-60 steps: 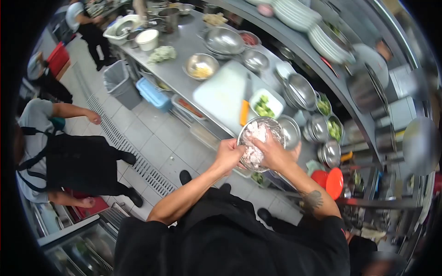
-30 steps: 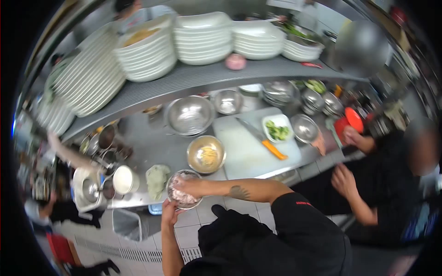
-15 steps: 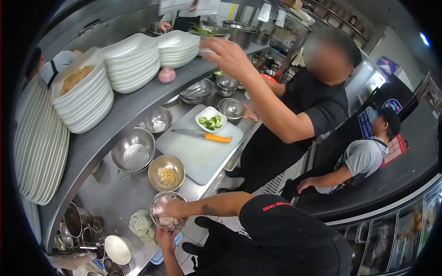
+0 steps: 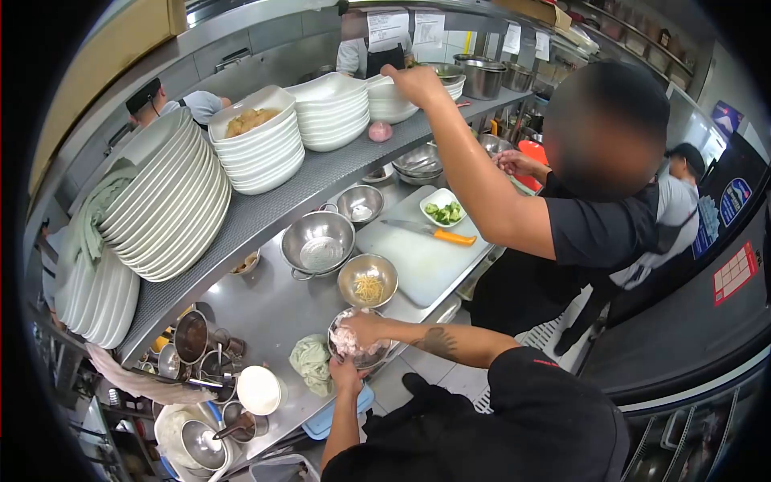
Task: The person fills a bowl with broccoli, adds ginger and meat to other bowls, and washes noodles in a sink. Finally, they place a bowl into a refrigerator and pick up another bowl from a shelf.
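Observation:
My left hand (image 4: 346,375) grips the near rim of a metal bowl (image 4: 380,353) at the edge of the steel counter. Pale pink meat (image 4: 346,341) fills this bowl. My right hand (image 4: 365,328) is down in it, with its fingers curled into the meat and partly hidden. Just behind stands a metal bowl (image 4: 389,271) with thin yellow strips (image 4: 368,288). A crumpled pale green cloth (image 4: 312,364) lies left of the meat bowl.
A cutting board (image 4: 418,261) holds an orange-handled knife (image 4: 454,237) and a white dish of green vegetables (image 4: 443,210). A metal colander (image 4: 318,243) stands nearby. White dishes (image 4: 259,165) fill the shelf (image 4: 321,181). A co-worker (image 4: 594,233) reaches over the shelf from the right.
The view has swung, so the counter and shelf appear further right. My hands stay at the meat bowl. The co-worker's raised hand remains over the shelf, and their head has come nearer.

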The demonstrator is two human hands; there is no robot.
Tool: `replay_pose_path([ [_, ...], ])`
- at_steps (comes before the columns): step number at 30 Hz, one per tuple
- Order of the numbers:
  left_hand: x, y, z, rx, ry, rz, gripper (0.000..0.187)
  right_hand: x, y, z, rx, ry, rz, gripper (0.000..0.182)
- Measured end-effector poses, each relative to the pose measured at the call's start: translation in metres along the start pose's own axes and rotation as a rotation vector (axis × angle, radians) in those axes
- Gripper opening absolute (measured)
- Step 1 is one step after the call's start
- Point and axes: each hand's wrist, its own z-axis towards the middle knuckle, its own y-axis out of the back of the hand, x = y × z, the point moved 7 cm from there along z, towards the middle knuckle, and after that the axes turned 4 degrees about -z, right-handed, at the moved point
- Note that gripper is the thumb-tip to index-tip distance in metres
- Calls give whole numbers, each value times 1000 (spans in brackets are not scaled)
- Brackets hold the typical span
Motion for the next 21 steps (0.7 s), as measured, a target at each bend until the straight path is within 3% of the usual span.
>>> replay_pose_path([
  [4,-7,0,-9,150,62,-104,33,-6,0,4,-33,-74,113,65],
  [5,-3,4,-8,186,128,-78,36,10,-2,-5,-25,175,0,71],
  [8,-7,6,-12,198,166,-46,40,23,-16,-15,-30,367,-53,66],
  [10,-11,11,-17,181,182,1,41,33,-7,-26,20,281,-128,63],
  [12,-4,18,-6,335,196,1,41,28,2,-30,187,53,-223,64],
  [13,-8,16,-7,331,194,0,41,27,5,-29,188,58,-223,64],
  [15,-11,17,-9,268,241,52,40,32,11,-26,161,144,-517,61],
  [19,-16,15,-14,281,250,64,38,25,-8,-13,174,265,-471,60],
  [21,-16,15,-15,273,224,87,39,27,-25,-14,174,295,-456,50],
])
